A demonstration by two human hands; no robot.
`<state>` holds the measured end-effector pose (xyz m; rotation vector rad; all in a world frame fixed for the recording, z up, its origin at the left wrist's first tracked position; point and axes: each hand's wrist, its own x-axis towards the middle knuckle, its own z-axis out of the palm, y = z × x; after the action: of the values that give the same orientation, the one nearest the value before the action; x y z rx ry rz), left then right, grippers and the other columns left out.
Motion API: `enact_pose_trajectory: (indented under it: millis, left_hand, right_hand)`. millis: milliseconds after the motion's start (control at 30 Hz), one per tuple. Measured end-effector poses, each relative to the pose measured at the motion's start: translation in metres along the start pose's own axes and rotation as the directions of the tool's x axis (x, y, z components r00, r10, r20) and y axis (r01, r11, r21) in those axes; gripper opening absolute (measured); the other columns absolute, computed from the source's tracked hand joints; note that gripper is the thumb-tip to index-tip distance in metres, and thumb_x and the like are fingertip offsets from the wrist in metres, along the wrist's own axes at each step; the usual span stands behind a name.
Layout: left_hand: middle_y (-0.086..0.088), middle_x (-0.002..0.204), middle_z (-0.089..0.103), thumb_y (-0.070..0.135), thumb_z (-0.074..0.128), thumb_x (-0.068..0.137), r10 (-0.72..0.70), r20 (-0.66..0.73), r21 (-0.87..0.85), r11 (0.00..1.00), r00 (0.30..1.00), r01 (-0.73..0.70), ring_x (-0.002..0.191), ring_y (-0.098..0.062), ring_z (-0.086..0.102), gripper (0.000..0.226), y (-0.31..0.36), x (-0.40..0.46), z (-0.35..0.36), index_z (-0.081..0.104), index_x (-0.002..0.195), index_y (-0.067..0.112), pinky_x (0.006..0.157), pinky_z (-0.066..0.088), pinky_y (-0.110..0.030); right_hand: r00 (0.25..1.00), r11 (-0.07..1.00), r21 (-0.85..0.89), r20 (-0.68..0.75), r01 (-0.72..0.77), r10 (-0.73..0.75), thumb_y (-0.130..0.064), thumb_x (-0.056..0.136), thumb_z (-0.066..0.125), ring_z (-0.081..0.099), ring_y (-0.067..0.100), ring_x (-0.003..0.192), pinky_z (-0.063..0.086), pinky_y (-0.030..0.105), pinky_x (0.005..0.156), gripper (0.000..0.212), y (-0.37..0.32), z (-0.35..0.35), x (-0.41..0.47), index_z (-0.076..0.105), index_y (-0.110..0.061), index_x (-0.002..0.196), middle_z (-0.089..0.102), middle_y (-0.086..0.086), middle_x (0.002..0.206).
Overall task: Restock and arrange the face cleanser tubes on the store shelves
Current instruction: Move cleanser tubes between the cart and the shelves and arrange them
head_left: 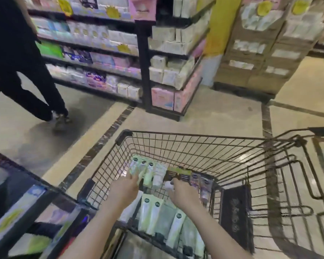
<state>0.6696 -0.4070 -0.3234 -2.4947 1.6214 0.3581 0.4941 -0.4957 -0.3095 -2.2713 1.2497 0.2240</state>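
Both my hands reach down into a wire shopping cart (195, 139) that holds several face cleanser tubes. My left hand (124, 187) touches a row of pale green and white tubes (148, 171) at the cart's far end, fingers stretched toward them. My right hand (183, 195) curls its fingers round a white tube (168, 185) beside some purple tubes (204, 186). More green and white tubes (157, 215) lie nearer me between my forearms. The picture is blurred, so the grips are hard to read.
A person in black (24, 75) walks away at the left. Stocked shelves (94, 53) stand ahead, stacked cardboard boxes (260, 53) at the right. A shelf edge (26, 212) is close at my lower left. A second cart (316, 165) nests at the right.
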Motion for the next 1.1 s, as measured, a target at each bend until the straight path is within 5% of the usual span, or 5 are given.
enact_pose_trajectory:
  millis: [533, 733, 867, 1000, 1100]
  left_hand:
    - [-0.011, 0.119, 0.056, 0.029, 0.042, 0.093, -0.22, 0.574, -0.068, 0.947, 0.789, 0.314, 0.104, -0.028, 0.057, 0.04, -0.089, 0.101, 0.142, 0.04, 0.128, 0.01, 0.081, 0.049, -0.035]
    - [-0.017, 0.126, 0.055, 0.023, 0.04, 0.097, -0.314, 0.707, -0.126, 0.825, 0.634, 0.55, 0.108, -0.027, 0.053, 0.045, -0.102, 0.115, 0.196, 0.035, 0.136, 0.002, 0.084, 0.042, -0.029]
    - [-0.02, 0.139, 0.043, 0.028, 0.041, 0.098, -0.329, 0.756, -0.119, 0.782, 0.566, 0.613, 0.126, -0.031, 0.043, 0.049, -0.102, 0.122, 0.213, 0.034, 0.138, 0.001, 0.1, 0.036, -0.032]
    - [-0.008, 0.105, 0.051, 0.033, 0.04, 0.098, -0.365, 0.802, -0.073, 0.726, 0.474, 0.684, 0.07, -0.007, 0.046, 0.06, -0.101, 0.127, 0.221, 0.015, 0.145, 0.005, 0.05, 0.036, -0.015]
    - [-0.013, 0.144, 0.035, 0.038, 0.046, 0.095, -0.379, 0.778, -0.073, 0.738, 0.502, 0.671, 0.12, -0.022, 0.048, 0.067, -0.104, 0.127, 0.224, 0.015, 0.146, 0.008, 0.08, 0.049, -0.027]
  right_hand:
    - [0.822, 0.764, 0.407, 0.5, -0.5, 0.272, -0.033, 0.096, 0.042, 0.055, 0.02, 0.084, 0.044, 0.028, 0.074, 0.04, -0.019, 0.19, 0.116, 0.04, -0.019, 0.133, 0.061, 0.003, 0.109]
    - [0.719, 0.669, 0.421, 0.648, -0.613, 0.251, -0.037, 0.097, 0.041, 0.042, 0.026, 0.128, 0.037, 0.028, 0.098, 0.052, -0.026, 0.254, 0.15, 0.036, -0.007, 0.139, 0.045, 0.01, 0.14]
    - [0.651, 0.553, 0.46, 0.729, -0.695, 0.212, -0.043, 0.096, 0.041, 0.05, 0.022, 0.117, 0.04, 0.028, 0.094, 0.057, -0.037, 0.285, 0.159, 0.04, -0.004, 0.137, 0.05, 0.006, 0.132]
    - [0.633, 0.394, 0.521, 0.734, -0.757, 0.246, -0.041, 0.091, 0.054, 0.053, 0.023, 0.116, 0.044, 0.034, 0.098, 0.056, -0.047, 0.298, 0.164, 0.044, -0.006, 0.133, 0.053, 0.007, 0.132]
    - [0.653, 0.433, 0.516, 0.707, -0.739, 0.271, -0.04, 0.091, 0.054, 0.057, 0.022, 0.106, 0.047, 0.032, 0.092, 0.045, -0.05, 0.301, 0.163, 0.051, -0.008, 0.122, 0.058, 0.006, 0.123]
